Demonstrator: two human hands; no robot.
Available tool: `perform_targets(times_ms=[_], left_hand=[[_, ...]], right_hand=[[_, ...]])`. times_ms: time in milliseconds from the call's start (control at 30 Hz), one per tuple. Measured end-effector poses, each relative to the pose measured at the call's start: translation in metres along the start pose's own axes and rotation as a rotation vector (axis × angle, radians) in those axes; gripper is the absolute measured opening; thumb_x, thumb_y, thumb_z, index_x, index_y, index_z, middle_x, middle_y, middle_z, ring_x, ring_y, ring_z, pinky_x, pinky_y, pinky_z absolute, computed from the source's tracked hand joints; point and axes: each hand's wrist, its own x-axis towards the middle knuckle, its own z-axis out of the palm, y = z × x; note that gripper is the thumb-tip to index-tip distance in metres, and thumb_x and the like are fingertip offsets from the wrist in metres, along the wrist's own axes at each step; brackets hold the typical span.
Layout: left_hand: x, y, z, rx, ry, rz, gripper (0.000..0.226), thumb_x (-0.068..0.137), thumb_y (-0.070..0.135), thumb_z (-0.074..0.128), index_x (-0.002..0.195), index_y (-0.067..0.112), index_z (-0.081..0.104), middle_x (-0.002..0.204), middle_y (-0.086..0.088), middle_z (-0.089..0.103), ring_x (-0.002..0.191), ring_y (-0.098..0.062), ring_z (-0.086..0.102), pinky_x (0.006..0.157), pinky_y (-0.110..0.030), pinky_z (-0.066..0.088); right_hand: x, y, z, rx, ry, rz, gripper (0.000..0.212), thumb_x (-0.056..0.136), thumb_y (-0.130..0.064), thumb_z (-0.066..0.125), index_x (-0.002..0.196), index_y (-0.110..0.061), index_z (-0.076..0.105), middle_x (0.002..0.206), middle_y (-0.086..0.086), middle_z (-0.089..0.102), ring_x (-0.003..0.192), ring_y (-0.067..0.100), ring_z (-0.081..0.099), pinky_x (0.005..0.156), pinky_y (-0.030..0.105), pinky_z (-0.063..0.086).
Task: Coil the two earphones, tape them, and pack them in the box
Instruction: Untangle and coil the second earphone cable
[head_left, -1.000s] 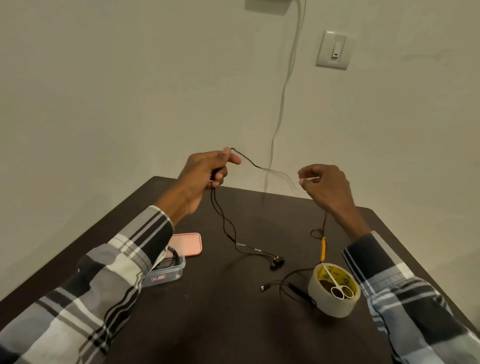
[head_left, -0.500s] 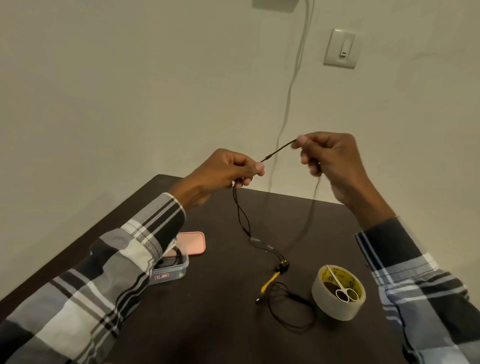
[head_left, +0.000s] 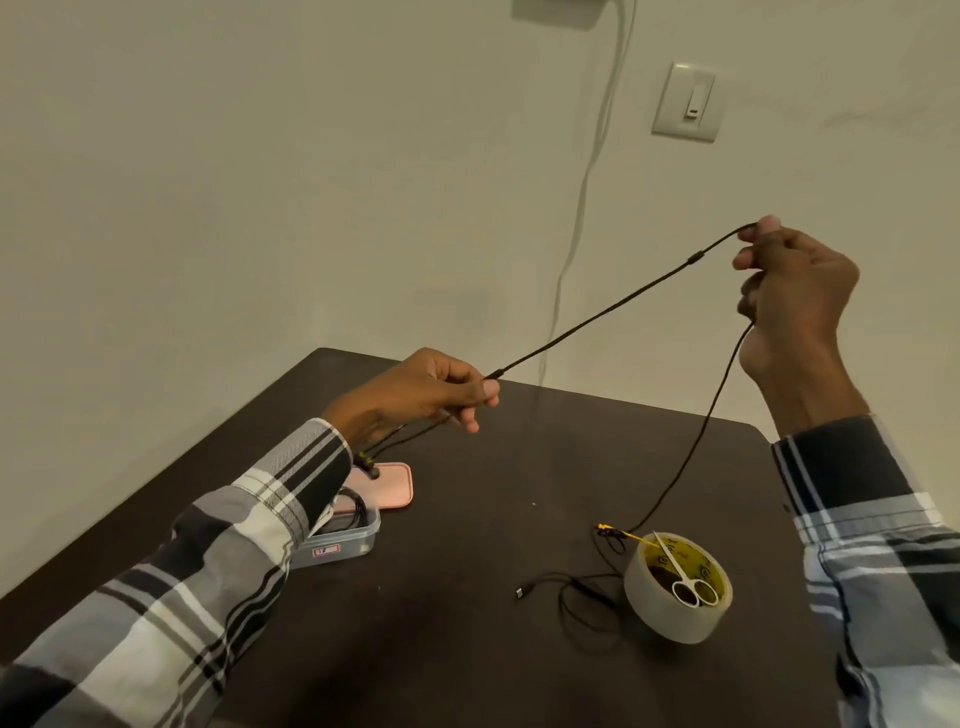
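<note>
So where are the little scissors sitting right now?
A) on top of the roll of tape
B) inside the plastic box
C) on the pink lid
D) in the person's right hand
A: the scissors lie across the top of the tape roll, their handles over its hole, while the right hand holds only the earphone cord.

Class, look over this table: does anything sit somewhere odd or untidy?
Small scissors lie across the top of the tape roll rather than on the table, and a loose cable sprawls beside it.
</note>
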Motion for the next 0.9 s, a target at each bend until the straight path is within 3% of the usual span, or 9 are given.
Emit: perform_targets(times_ms=[67, 233, 333, 500, 667, 767, 900], left_hand=[[-0.003, -0.007, -0.003, -0.029, -0.011, -0.023, 0.027, 0.093, 0.029, 0.062, 0.097, 0.005, 0.073, 0.067, -0.003, 0.065, 0.072, -0.017, 0.069, 0.069, -0.021, 0.055], [-0.004, -0.03, -0.008, -0.13, -0.025, -0.065, 0.027, 0.086, 0.033, 0.065, 0.095, 0.009, 0.074, 0.068, -0.001, 0.06, 0.071, -0.018, 0.065, 0.076, -0.031, 0.057], [-0.005, -0.042, -0.006, -0.139, -0.024, -0.07, 0.023, 0.089, 0.025, 0.064, 0.1, 0.007, 0.073, 0.073, -0.002, 0.065, 0.074, -0.015, 0.067, 0.071, -0.023, 0.055], [-0.004, -0.065, 0.001, 0.024, 0.047, -0.058, 0.015, 0.091, 0.016, 0.066, 0.102, 0.009, 0.074, 0.091, -0.01, 0.076, 0.076, -0.005, 0.069, 0.071, -0.013, 0.05], [-0.002, -0.086, 0.002, 0.184, 0.083, -0.045, 0.009, 0.089, 0.015, 0.069, 0.094, 0.016, 0.077, 0.095, 0.001, 0.077, 0.094, -0.007, 0.071, 0.089, -0.021, 0.051], [-0.001, -0.094, 0.006, 0.26, 0.119, -0.039, 0.009, 0.086, 0.02, 0.073, 0.093, 0.018, 0.078, 0.093, 0.004, 0.077, 0.089, -0.006, 0.071, 0.086, -0.023, 0.054], [0.003, -0.096, 0.017, 0.393, 0.157, -0.037, 0.014, 0.084, 0.023, 0.074, 0.098, 0.018, 0.077, 0.096, 0.002, 0.076, 0.086, -0.006, 0.07, 0.076, -0.012, 0.05]], right_hand=[[0.004, -0.001, -0.003, 0.022, 0.048, 0.018, 0.026, 0.098, -0.03, 0.061, 0.077, -0.017, 0.07, 0.06, -0.006, 0.059, 0.043, 0.007, 0.034, 0.046, 0.021, 0.026], [0.011, -0.003, -0.008, 0.024, 0.069, 0.041, 0.026, 0.098, -0.033, 0.061, 0.078, -0.018, 0.07, 0.06, -0.007, 0.06, 0.042, 0.006, 0.033, 0.045, 0.021, 0.026], [0.011, -0.003, -0.008, 0.018, 0.063, 0.051, 0.025, 0.098, -0.032, 0.061, 0.078, -0.018, 0.07, 0.062, -0.006, 0.06, 0.042, 0.006, 0.033, 0.045, 0.021, 0.026], [0.007, -0.001, -0.003, -0.007, -0.005, 0.04, 0.022, 0.096, -0.029, 0.063, 0.081, -0.016, 0.072, 0.064, -0.004, 0.062, 0.044, 0.008, 0.033, 0.046, 0.021, 0.026], [0.005, -0.008, 0.004, -0.002, -0.053, 0.002, 0.022, 0.097, -0.03, 0.063, 0.082, -0.016, 0.072, 0.064, -0.004, 0.062, 0.044, 0.009, 0.031, 0.046, 0.022, 0.026], [0.005, -0.015, 0.011, 0.013, -0.065, -0.011, 0.023, 0.097, -0.029, 0.063, 0.081, -0.016, 0.072, 0.063, -0.005, 0.063, 0.044, 0.009, 0.03, 0.046, 0.022, 0.025], [0.004, -0.024, 0.021, 0.015, -0.104, -0.043, 0.023, 0.097, -0.03, 0.063, 0.083, -0.014, 0.072, 0.062, -0.004, 0.062, 0.044, 0.01, 0.028, 0.045, 0.021, 0.025]])
